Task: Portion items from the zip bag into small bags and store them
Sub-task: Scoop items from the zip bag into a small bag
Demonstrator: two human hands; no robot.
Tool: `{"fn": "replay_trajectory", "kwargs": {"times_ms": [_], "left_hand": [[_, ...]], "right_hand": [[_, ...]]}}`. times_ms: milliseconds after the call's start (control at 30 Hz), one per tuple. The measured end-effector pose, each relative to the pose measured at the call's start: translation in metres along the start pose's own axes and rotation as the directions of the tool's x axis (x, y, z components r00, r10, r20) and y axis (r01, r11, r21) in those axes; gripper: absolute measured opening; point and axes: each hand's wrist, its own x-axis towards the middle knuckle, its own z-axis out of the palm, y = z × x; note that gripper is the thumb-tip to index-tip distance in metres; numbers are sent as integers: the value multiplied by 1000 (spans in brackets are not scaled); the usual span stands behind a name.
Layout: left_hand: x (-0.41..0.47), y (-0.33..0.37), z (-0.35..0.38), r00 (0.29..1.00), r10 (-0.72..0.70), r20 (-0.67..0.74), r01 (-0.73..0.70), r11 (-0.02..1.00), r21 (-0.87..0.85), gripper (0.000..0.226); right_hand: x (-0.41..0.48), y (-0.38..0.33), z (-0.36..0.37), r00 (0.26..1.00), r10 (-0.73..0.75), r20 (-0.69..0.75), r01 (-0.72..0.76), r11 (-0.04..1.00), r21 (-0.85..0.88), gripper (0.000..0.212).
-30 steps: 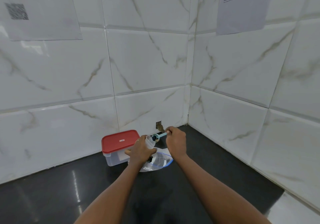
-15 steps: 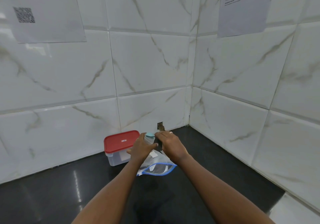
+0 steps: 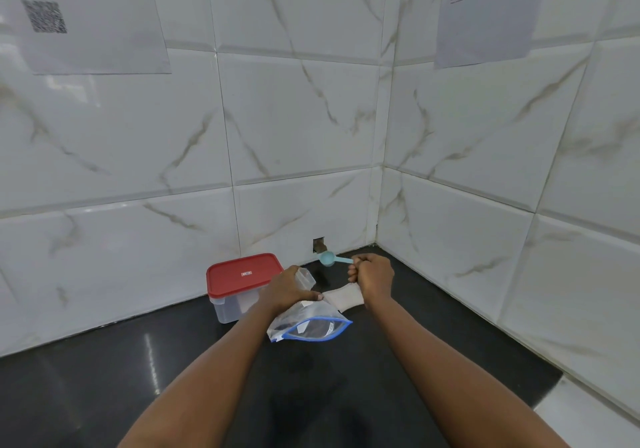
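Now the black surface [image 3: 104,395] holds a clear box with a red lid [image 3: 244,274]. Just beside it is the zip bag [image 3: 311,326], under the left hand [image 3: 289,288], which curls round a small clear bag [image 3: 305,277]. The right hand [image 3: 372,274] grips a teal scoop [image 3: 327,258] above a white pouch [image 3: 344,298].

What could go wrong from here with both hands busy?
1. The right hand grips the scoop while apparently pulling the small bag with the left hand; either could slip.
2. The zip bag lies under the left wrist, mouth seemingly open; a nudge may spill it.
3. The container is lidded, and no hand is free.
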Motion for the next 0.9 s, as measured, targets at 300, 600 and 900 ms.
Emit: {"fn": "replay_trajectory", "kwargs": {"times_ms": [300, 600, 900], "left_hand": [[-11, -2, 12, 979, 132, 157, -193, 849, 492, 66], [-11, -8, 6, 970, 121, -209, -78, 976, 205, 48], [-17, -13, 3, 950, 91, -298, -64, 993, 100, 45]], "right_hand": [[9, 26, -9, 988, 42, -151, -45, 999, -18, 26], [-21, 48, 4, 911, -299, 285, 412, 706, -576, 31], [-43, 67, 41, 661, -37, 749, 750, 67, -659, 35]]}}
